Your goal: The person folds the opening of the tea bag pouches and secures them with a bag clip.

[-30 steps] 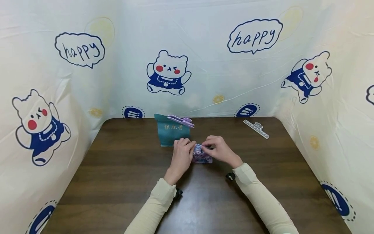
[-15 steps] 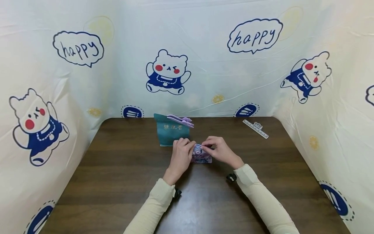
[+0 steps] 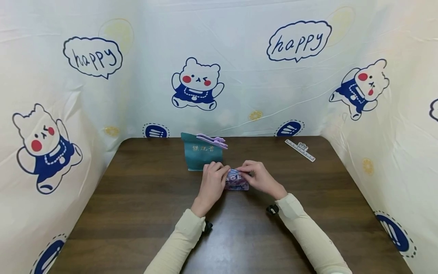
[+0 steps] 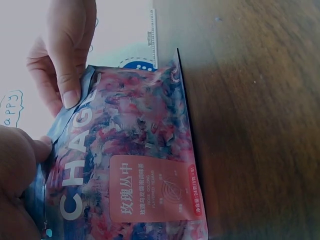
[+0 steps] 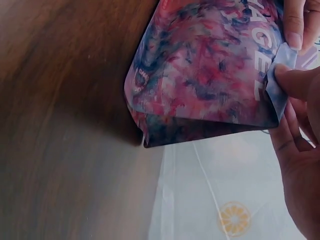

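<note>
A pink, blue and purple tea pouch stands on the table, printed with white letters and a pink label in the left wrist view. Its top edge is folded over into a bluish strip. My left hand pinches this strip at one end, while my right hand pinches it near the other, thumb on the strip. Behind the left hand stands a teal pouch with gold characters. A purple clip sits across the top of that teal pouch.
Toward the back right of the brown wooden table lies a white, ruler-like clip. A printed cloth with bears hangs around the back and sides.
My right hand has slid slightly to the right along the pouch's top edge. The left hand keeps its place, and the teal pouch and both clips stay put.
</note>
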{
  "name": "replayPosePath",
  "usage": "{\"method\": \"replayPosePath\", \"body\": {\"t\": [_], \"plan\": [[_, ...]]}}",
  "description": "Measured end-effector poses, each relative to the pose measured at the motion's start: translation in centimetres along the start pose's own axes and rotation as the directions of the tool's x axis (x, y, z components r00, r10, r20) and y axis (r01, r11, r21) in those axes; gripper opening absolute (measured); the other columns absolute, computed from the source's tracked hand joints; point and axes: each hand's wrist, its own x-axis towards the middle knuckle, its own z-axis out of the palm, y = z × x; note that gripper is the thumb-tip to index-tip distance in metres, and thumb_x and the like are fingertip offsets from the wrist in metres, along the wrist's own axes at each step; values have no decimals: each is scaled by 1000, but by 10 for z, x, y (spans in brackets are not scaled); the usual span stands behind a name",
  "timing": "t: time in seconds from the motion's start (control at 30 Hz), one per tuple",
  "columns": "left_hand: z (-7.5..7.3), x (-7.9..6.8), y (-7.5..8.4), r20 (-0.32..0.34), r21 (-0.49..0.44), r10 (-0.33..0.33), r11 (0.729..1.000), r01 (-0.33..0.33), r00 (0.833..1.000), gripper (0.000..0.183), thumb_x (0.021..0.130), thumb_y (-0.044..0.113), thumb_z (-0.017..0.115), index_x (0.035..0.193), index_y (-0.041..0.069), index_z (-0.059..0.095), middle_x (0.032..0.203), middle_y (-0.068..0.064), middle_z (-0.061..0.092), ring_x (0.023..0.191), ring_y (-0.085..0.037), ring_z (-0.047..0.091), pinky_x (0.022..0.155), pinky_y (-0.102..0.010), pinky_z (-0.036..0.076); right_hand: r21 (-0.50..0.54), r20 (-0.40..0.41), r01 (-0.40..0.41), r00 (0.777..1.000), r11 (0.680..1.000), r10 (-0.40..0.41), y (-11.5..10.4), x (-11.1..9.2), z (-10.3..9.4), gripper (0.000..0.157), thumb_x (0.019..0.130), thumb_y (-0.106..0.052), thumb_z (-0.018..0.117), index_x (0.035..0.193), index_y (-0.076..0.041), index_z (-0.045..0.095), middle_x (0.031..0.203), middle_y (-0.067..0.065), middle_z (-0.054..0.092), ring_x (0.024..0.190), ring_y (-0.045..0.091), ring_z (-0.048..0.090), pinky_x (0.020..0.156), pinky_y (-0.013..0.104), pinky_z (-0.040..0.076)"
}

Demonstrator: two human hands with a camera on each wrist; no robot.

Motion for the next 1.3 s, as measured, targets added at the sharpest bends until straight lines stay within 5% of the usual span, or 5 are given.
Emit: {"method": "replayPosePath", "body": {"t": [0.4,0.73,1.0,1.3], "plan": [[2,0,1,-18,-25,38,999,-38,999,12,89,18,64,95,13,73,78,4,56,72,-14,44,67,-30,28,3,171,-76,983,997,74,-6,0,-19,43,80,10,63,113,-18,69,96,-5,65,84,9,60,76,26,51],[2,3,-1,-20,-13,26,1000,-26,999,12,89,18,64,95,13,73,78,4,56,72,-15,44,68,-31,30,-12,29,-74,997,997,75,5,-10,-15,20,85,-5,66,101,-16,71,92,-7,65,85,5,60,73,28,52],[3,3,-1,-7,-17,21,1000,-21,1000,12,88,17,64,96,13,73,77,4,56,72,-14,43,68,-31,29,-27,52,-46,998,999,47,11,-16,-16,38,82,9,63,110,-16,70,94,-5,63,85,14,61,73,29,52],[4,3,-2,-8,-15,23,1000,-23,1000,12,89,18,63,95,14,73,77,4,55,71,-14,43,68,-31,29,-43,77,-40,996,998,43,12,-17,-17,41,81,12,61,110,-15,70,95,-3,63,85,12,60,76,27,52]]}}
